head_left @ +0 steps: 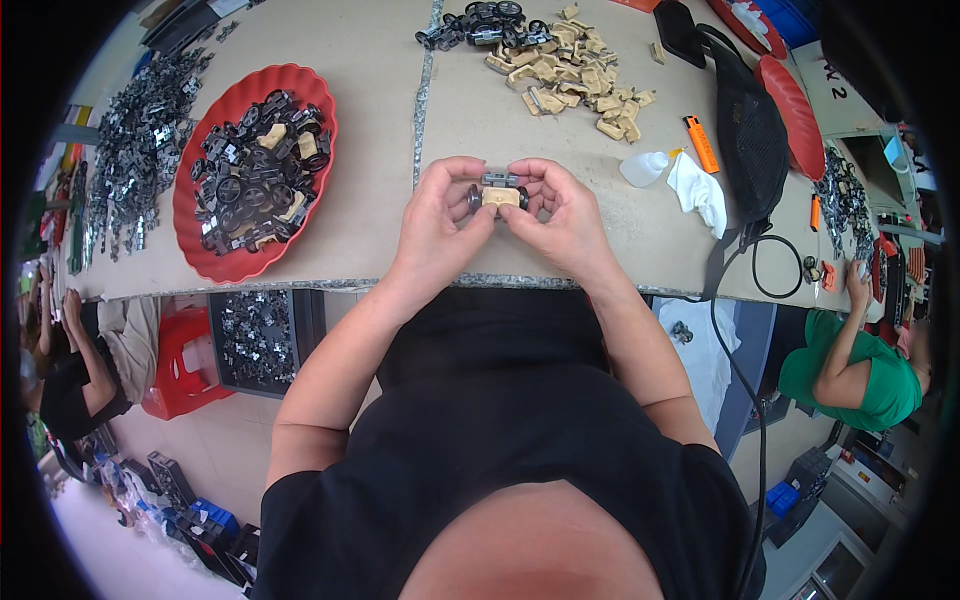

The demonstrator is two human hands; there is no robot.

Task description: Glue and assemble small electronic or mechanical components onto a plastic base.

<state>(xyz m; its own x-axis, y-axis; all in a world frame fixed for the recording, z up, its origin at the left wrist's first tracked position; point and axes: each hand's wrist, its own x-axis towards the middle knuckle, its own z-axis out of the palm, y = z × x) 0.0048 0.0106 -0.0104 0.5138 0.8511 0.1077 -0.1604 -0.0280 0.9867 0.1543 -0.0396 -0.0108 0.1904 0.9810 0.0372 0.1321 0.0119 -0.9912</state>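
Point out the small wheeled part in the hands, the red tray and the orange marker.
small wheeled part (500,196), head view, on its tan middle block.
red tray (192,252), head view, on its left rim.
orange marker (701,143), head view, on its barrel.

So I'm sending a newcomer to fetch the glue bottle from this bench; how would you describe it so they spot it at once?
Start at the black mesh bag on the right of the cardboard-covered table. Just left of it lies a crumpled white cloth, and the small bottle lies on its side against that cloth. It is translucent white, unlike the orange marker above it.
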